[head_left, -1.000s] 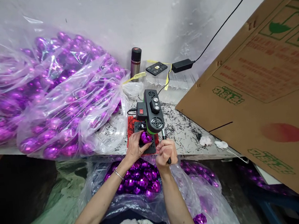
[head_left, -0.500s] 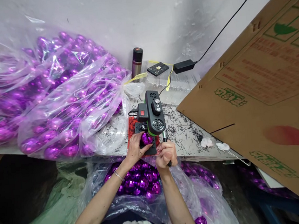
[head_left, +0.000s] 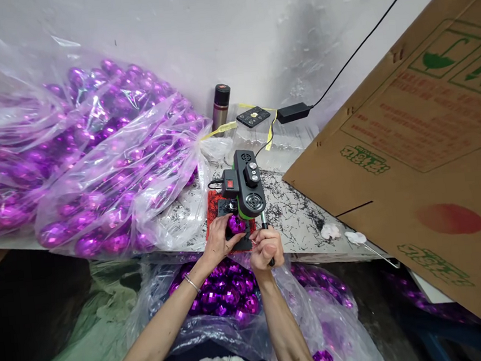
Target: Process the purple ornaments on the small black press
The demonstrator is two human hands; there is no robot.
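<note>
Beneath the front of a small black-and-green machine [head_left: 250,185] is a shiny purple ball [head_left: 236,224], and my left hand [head_left: 219,241] grips it with thumb and fingers. My right hand [head_left: 268,247] is wrapped round the machine's lever handle [head_left: 263,219], just right of the ball. The machine stands on a red mat [head_left: 212,203] on the table. In the lap area below my hands, an open clear bag [head_left: 158,302] holds several faceted purple balls [head_left: 229,289].
Large clear bags of purple balls [head_left: 106,159] fill the left. A cardboard box [head_left: 411,147] leans in at the right. Behind the machine are a flask [head_left: 220,108], a black adapter [head_left: 293,112] and a dark device [head_left: 253,117]. Black scraps litter the table [head_left: 291,226].
The view has shifted slightly, so the bags, flask and box sit a little differently in the frame. Both hands keep their grips on the ball and lever handle.
</note>
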